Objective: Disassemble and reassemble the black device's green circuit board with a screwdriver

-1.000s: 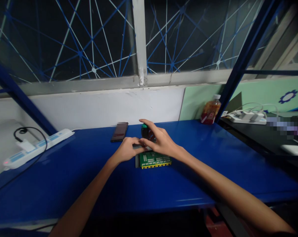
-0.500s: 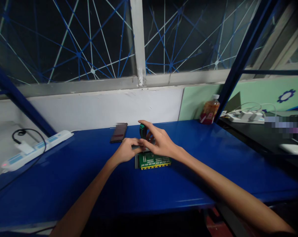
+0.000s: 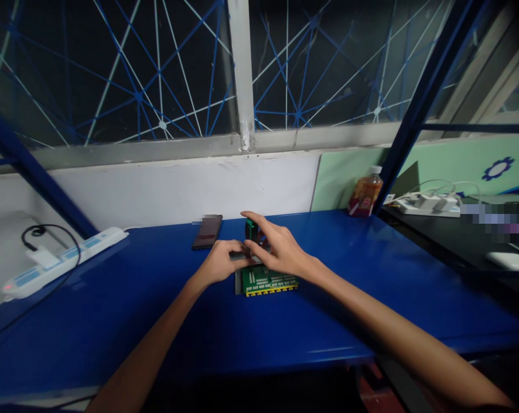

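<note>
A green circuit board (image 3: 270, 277) with a yellow strip along its near edge lies on the blue table, a grey plate edge showing at its left. Over its far part stands a screwdriver (image 3: 251, 230) with a black and green handle, roughly upright. My right hand (image 3: 281, 246) is closed around that handle, index finger stretched over its top. My left hand (image 3: 220, 261) is at the board's far left, thumb and fingers pinched together close to the screwdriver's lower end. What those fingertips grip is hidden, as is the screwdriver's tip.
A phone (image 3: 207, 232) lies behind my left hand. To the left is a white power strip (image 3: 65, 261) with a plugged-in black cable. A drink bottle (image 3: 365, 192) stands at the back right, near a blue frame post (image 3: 414, 115). Another power strip (image 3: 432, 203) sits beyond it.
The screwdriver's handle has turned and tilted slightly within my right hand. My left hand has stayed in place by the board. The whole view has shifted a little.
</note>
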### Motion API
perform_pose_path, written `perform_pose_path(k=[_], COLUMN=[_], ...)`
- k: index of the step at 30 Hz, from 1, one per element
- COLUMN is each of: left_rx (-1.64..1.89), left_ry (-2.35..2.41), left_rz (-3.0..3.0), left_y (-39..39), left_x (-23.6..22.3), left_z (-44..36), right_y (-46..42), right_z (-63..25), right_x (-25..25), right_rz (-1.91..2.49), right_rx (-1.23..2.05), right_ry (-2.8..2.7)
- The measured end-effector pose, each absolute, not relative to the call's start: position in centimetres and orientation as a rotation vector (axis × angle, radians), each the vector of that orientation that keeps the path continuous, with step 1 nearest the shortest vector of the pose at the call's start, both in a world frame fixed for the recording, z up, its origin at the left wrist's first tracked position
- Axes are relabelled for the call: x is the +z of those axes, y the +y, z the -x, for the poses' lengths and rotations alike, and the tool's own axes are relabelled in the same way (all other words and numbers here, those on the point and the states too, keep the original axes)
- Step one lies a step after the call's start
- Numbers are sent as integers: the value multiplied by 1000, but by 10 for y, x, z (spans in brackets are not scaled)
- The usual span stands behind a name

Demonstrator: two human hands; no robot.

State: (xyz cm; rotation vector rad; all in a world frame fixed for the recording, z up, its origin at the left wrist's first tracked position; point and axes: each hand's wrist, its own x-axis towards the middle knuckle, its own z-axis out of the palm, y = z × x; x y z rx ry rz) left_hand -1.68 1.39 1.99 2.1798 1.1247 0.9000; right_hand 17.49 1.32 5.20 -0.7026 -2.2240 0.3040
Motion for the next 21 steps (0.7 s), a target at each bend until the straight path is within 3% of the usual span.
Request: perform_pose_path(k=[21], left_rx=[881], left_ry=[1140], left_rz=[-2113], left_y=[13], left_x=[19], left_z=[17], right_y=[13], right_z=[-175], right_x=[52], right_rz=[687], right_rx=[312], right_ry=[-2238])
